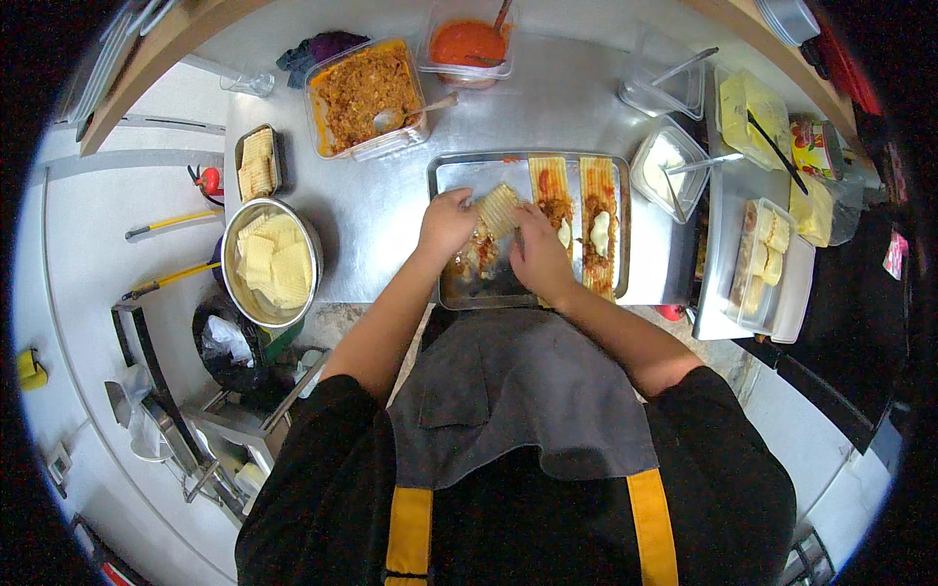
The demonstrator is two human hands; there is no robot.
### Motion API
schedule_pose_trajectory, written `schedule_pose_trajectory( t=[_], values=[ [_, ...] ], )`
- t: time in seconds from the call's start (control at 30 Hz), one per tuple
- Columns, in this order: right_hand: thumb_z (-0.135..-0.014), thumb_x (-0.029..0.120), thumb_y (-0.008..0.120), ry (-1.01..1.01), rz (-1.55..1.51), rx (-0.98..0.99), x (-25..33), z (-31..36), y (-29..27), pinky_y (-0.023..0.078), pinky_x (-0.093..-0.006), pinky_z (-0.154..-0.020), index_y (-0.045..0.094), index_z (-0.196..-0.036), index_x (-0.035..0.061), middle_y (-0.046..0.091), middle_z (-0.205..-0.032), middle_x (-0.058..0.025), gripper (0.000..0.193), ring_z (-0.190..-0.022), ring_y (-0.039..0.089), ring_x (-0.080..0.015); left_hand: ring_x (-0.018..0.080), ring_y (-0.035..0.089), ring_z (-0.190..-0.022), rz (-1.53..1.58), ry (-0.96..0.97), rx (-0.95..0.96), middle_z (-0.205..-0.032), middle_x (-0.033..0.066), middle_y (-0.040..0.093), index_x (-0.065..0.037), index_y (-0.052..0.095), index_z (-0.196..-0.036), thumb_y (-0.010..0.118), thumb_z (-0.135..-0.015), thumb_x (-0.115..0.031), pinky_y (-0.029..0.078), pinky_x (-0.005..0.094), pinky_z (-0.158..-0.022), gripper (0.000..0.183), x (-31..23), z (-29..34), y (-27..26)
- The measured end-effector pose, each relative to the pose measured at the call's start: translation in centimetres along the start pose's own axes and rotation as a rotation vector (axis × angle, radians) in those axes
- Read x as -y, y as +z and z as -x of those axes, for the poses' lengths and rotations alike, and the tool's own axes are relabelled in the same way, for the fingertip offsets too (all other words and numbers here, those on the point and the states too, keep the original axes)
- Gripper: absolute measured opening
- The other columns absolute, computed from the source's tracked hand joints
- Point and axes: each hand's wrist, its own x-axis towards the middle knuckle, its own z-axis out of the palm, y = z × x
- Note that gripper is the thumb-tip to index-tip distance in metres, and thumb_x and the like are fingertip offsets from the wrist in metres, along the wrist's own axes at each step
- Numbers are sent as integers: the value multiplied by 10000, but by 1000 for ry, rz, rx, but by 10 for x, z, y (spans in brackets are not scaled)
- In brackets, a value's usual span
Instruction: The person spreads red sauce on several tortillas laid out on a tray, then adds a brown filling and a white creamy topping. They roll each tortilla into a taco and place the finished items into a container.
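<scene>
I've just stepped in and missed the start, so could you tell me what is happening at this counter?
A person in an apron has both hands over a metal tray. The left hand and right hand together hold a ridged pasta sheet above a filled spot. Two filled sheets lie beside it. A bowl of pasta sheets and a tub of meat filling stand nearby.

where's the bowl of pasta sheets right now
In the head view the round metal bowl of pasta sheets sits at the person's left on the steel counter, just below a small tin of sheets.
</scene>
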Motion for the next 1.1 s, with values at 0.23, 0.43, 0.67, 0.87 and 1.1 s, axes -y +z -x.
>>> schedule_pose_trajectory(
  t=[0.23,0.43,0.67,0.87,1.1],
  values=[
    [-906,208,702,799,-708,5,-30,-8,51,544,-424,-786,661,-1145,-48,718,-966,-165,352,-866,683,-299,412,698,-1063,-149,105,299,-1104,237,739,-71,757,-1209,648,-943,-372,544,450,-961,416,-10,-36,13],
    [-954,213,715,886,-1140,-92,-28,-30,68,516,-343,-696,667,-1172,-23,707,-955,-97,325,-796,652,-193,367,720,-1017,-70,-21,442,-1042,210,758,-49,775,-1125,668,-954,-374,548,439,-907,383,8,-31,6],
    [-968,273,752,802,-1151,42,-15,-36,49,561,-368,-838,633,-1291,29,718,-1152,-84,423,-1031,697,-207,272,726,-927,144,-55,400,-1051,161,773,-40,740,-1208,693,-965,-321,547,388,-867,374,4,1,-5],
    [-1001,223,710,673,-1718,183,-10,-19,18,535,-415,-1006,624,-1353,74,710,-1272,-53,391,-1180,670,-197,165,694,-991,261,21,325,-1145,108,764,13,704,-1281,677,-1008,-208,543,316,-908,352,-34,21,-31],
    [-1036,178,623,416,-1956,79,-37,30,-103,533,-453,-1061,533,-1421,60,654,-1340,-116,413,-1229,653,-269,140,651,-923,468,1,237,-1063,42,711,30,645,-1341,685,-1006,-148,517,282,-853,382,-49,61,-56]
  ],
)
